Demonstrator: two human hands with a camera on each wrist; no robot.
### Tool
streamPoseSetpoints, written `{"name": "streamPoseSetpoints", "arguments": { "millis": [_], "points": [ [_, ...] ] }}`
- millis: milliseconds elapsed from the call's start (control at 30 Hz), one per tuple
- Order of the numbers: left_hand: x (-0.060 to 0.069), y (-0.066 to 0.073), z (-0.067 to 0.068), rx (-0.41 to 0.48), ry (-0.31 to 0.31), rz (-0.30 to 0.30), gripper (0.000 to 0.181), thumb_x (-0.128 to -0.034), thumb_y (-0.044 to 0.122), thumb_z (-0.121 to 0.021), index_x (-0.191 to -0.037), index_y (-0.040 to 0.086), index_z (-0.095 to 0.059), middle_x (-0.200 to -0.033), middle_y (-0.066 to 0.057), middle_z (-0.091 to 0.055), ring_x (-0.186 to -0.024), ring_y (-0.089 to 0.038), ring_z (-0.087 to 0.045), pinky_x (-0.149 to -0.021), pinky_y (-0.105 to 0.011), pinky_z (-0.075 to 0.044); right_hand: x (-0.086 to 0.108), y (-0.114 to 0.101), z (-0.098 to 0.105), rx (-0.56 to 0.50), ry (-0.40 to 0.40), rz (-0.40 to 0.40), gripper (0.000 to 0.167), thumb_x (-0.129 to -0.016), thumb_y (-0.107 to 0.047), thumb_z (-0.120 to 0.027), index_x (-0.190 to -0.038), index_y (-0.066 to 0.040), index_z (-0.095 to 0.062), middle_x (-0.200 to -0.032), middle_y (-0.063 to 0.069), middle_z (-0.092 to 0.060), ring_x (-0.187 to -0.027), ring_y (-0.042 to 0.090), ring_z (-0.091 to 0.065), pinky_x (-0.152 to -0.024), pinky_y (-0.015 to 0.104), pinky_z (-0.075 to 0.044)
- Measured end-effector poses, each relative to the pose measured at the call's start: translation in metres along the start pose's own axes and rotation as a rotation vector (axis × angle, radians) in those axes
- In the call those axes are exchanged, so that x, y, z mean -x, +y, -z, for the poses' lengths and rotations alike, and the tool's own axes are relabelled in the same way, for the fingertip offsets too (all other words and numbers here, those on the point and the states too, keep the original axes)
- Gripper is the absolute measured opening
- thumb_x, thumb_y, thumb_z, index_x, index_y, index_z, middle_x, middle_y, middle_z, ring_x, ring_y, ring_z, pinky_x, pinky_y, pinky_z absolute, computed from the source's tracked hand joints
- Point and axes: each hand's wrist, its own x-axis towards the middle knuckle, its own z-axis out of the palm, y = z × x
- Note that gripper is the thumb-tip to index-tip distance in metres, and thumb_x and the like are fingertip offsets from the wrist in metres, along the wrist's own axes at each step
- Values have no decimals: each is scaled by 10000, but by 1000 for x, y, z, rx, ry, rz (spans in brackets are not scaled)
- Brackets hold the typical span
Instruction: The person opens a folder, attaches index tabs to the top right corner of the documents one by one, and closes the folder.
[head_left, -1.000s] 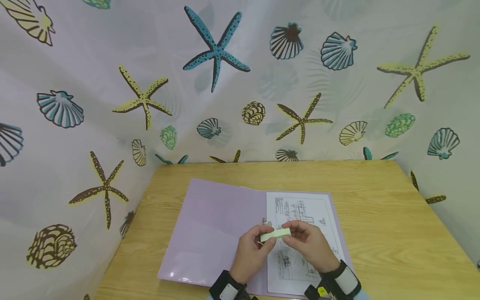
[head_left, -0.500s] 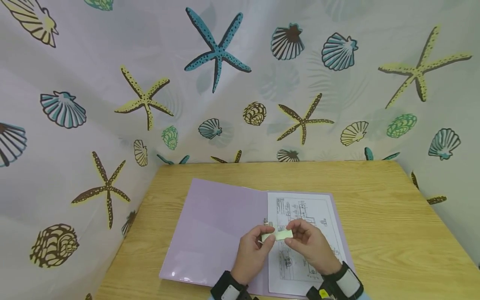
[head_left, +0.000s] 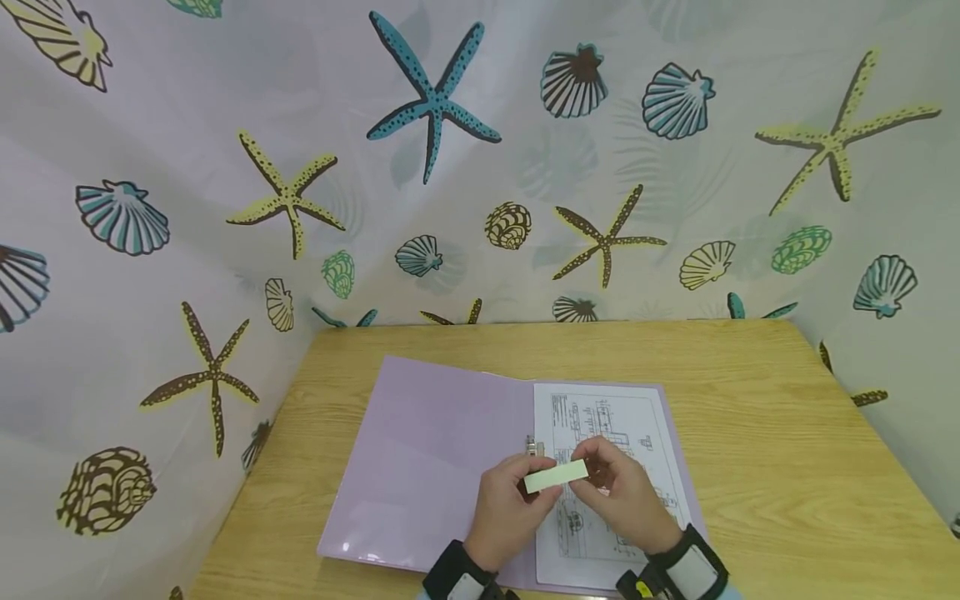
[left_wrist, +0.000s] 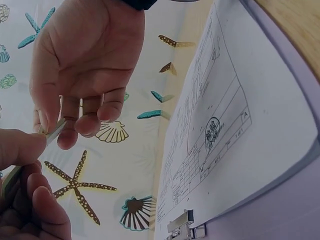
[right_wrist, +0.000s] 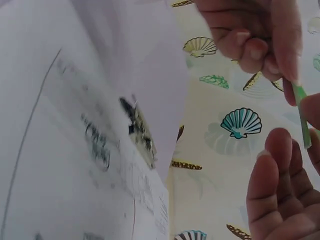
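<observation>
A narrow pale green pad that looks like sticky notes (head_left: 557, 476) is held up over the right half of an open purple folder (head_left: 442, 458). My left hand (head_left: 510, 508) pinches its left end between thumb and fingers. At its other end, my right hand (head_left: 621, 496) holds it with thumb and forefinger. Seen from the left wrist, the pad (left_wrist: 55, 131) is nearly edge-on between both hands' fingertips. From the right wrist it appears as a thin green edge (right_wrist: 303, 120). Beneath the hands lies a printed drawing sheet (head_left: 600, 408), partly hidden by them.
A metal clip (head_left: 532, 446) sits at the folder's spine, just beyond the left fingers. The wooden table (head_left: 787, 450) extends on both sides of the folder. Behind it hangs a white cloth (head_left: 465, 167) printed with shells and starfish.
The green pad has turned and tilted between the fingers, now showing a long, narrow face. The left thumb has shifted along it. The folder and sheet stay put.
</observation>
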Motion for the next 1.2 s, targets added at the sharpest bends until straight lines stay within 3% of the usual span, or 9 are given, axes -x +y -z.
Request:
{"name": "streamPoseSetpoints", "arguments": {
  "millis": [133,267,467,600,767,1200],
  "points": [
    [-2,-1,1,-66,18,-28,222,-809,115,-774,-1017,74,-710,-878,45,-656,-601,20,-498,-504,-172,-464,-1,-4,-2,240,49,67,286,-843,-155,-747,-1056,-159,-556,-1072,-45,-547,-904,114,-551,-679,296,-533],
    [-4,-2,2,-101,19,-32,218,-816,137,-772,-1016,73,-717,-828,67,-629,-602,16,-491,-503,-164,-455,-3,-7,-3,325,81,69,244,-831,-212,-763,-981,-203,-572,-1146,-34,-522,-992,113,-530,-698,319,-527],
    [-7,-1,5,-156,15,-52,219,-812,134,-775,-1018,84,-722,-764,86,-587,-609,13,-489,-507,-145,-442,-5,-11,-4,270,41,12,117,-887,-210,-691,-972,-229,-613,-1204,-65,-524,-1078,169,-535,-756,416,-495],
    [-10,1,7,-177,-1,-55,261,-800,127,-784,-1047,73,-719,-783,82,-591,-623,14,-492,-519,-139,-443,-9,-12,-5,261,60,-7,41,-926,-196,-643,-952,-228,-643,-1080,-98,-601,-974,123,-581,-727,358,-513],
    [-14,3,10,-175,-12,-68,284,-781,106,-796,-1051,103,-708,-824,69,-606,-641,8,-501,-528,-136,-444,-13,-12,-5,213,62,-43,99,-947,-179,-617,-890,-258,-634,-884,-142,-627,-750,78,-583,-645,278,-511],
    [-20,3,17,-214,-21,-96,269,-769,137,-814,-1020,103,-725,-794,78,-600,-620,7,-494,-514,-122,-428,-19,-16,-3,163,38,-63,129,-954,-152,-600,-882,-252,-636,-833,-78,-643,-710,104,-580,-631,272,-500]
  ]
}}
